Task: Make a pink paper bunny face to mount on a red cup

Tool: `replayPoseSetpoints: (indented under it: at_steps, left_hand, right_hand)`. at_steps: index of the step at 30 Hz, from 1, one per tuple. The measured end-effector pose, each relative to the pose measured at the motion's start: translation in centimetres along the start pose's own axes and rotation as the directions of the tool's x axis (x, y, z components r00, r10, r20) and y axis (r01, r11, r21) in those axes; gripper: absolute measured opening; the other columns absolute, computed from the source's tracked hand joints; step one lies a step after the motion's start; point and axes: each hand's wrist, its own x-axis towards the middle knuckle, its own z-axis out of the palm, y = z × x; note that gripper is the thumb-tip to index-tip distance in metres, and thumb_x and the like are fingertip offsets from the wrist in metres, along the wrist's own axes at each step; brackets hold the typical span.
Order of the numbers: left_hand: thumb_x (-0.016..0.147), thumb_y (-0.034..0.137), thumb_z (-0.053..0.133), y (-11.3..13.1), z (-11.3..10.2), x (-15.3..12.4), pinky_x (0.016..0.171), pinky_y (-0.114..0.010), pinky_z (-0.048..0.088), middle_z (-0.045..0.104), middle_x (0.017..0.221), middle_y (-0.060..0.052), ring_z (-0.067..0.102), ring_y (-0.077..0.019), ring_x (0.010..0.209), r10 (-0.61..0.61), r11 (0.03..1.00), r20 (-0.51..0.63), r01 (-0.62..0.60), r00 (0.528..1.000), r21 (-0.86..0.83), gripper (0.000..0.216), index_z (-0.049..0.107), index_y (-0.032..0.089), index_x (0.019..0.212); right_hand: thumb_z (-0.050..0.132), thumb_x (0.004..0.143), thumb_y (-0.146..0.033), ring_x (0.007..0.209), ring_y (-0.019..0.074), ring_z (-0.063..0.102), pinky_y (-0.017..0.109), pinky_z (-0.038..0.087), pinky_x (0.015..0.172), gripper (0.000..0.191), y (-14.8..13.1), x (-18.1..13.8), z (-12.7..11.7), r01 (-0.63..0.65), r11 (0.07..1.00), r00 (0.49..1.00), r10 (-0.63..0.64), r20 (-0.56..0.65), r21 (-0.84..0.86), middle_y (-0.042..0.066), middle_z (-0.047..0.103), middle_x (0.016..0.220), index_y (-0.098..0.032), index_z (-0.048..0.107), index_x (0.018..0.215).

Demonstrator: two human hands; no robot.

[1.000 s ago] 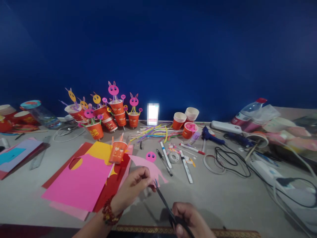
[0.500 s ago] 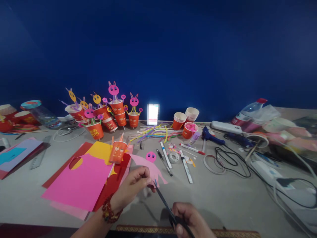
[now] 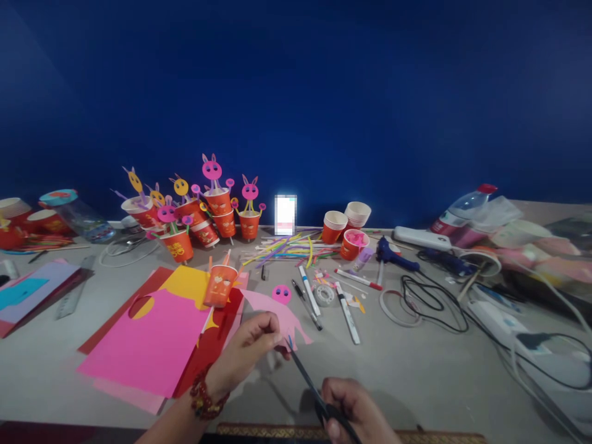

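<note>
My left hand (image 3: 247,351), with a red bead bracelet on the wrist, pinches a small pink paper piece (image 3: 283,345) just above the table. My right hand (image 3: 354,410) is closed around the handles of black scissors (image 3: 305,382), whose blades point up and left to the paper at my left fingertips. Right behind lies a light pink paper cut-out (image 3: 282,317) with a round pink face (image 3: 281,294) on it. An orange paper cup (image 3: 221,285) with straws stands on the coloured sheets to the left.
Pink, yellow and red paper sheets (image 3: 148,345) lie at left. Finished cup rabbits (image 3: 203,213) stand at the back, with loose straws (image 3: 291,246), stacked cups (image 3: 345,225), markers (image 3: 346,314), tape (image 3: 324,294), a glue gun (image 3: 393,254), cables (image 3: 430,296) and a power strip (image 3: 497,314) at right.
Hardly anything has moved; both hands stay in place on the paper and the scissors, and the view has dipped very slightly.
</note>
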Motion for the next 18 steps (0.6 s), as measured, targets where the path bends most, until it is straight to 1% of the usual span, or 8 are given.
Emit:
replayPoseSetpoints:
  at_steps: [4,7,11,14,18]
  left_hand:
    - [0.085,0.024,0.061,-0.1,0.0,-0.1,0.069,-0.026,0.047,0.063,0.073,-0.001,0.064,-0.0154,0.069,0.017,0.999,-0.013,-0.017,1.0,0.035,0.018,0.054,0.018,0.07]
    - [0.085,0.022,0.06,-0.6,-0.2,-0.1,0.07,-0.026,0.046,0.062,0.073,-0.001,0.063,-0.0151,0.07,0.026,0.998,-0.035,-0.024,0.999,0.058,0.017,0.054,0.018,0.07]
    - [0.086,0.025,0.06,-1.2,-0.2,-0.3,0.073,-0.026,0.046,0.063,0.075,-0.001,0.062,-0.0155,0.073,0.038,0.996,-0.069,-0.032,0.997,0.085,0.018,0.056,0.017,0.071]
    - [0.087,0.026,0.06,-1.3,0.1,-0.5,0.074,-0.026,0.046,0.064,0.076,-0.002,0.062,-0.0159,0.075,0.054,0.994,-0.094,-0.044,0.994,0.104,0.018,0.057,0.017,0.072]
    - [0.086,0.031,0.063,-1.0,0.9,-0.6,0.074,-0.027,0.047,0.065,0.073,-0.002,0.062,-0.0167,0.074,0.089,0.99,-0.132,-0.074,0.987,0.116,0.021,0.059,0.017,0.07]
  right_hand:
    - [0.071,0.054,-0.08,0.037,0.0044,0.039,0.015,0.027,0.037,0.068,0.5,0.1,-0.1,-0.016,1.0,1.0,0.015,-0.018,-0.017,-0.01,0.038,0.048,-0.022,0.037,0.062]
    - [0.07,0.055,-0.08,0.038,0.0039,0.035,0.016,0.027,0.037,0.067,1.1,0.1,-0.1,0.013,1.0,1.0,-0.013,-0.026,-0.025,-0.01,0.037,0.05,-0.022,0.036,0.063]
    - [0.069,0.056,-0.08,0.039,0.0042,0.035,0.016,0.026,0.038,0.067,1.6,0.2,-0.2,0.028,0.999,0.999,-0.029,-0.028,-0.041,-0.01,0.037,0.05,-0.022,0.036,0.064]
    - [0.068,0.055,-0.082,0.039,0.0044,0.034,0.017,0.024,0.039,0.068,1.3,0.3,0.1,0.034,0.999,0.999,-0.035,-0.024,-0.041,-0.01,0.037,0.049,-0.022,0.036,0.063]
    - [0.068,0.053,-0.083,0.042,0.0043,0.031,0.017,0.024,0.041,0.07,0.2,0.2,0.6,0.019,1.0,0.999,-0.02,-0.035,-0.005,-0.01,0.036,0.049,-0.022,0.036,0.063]
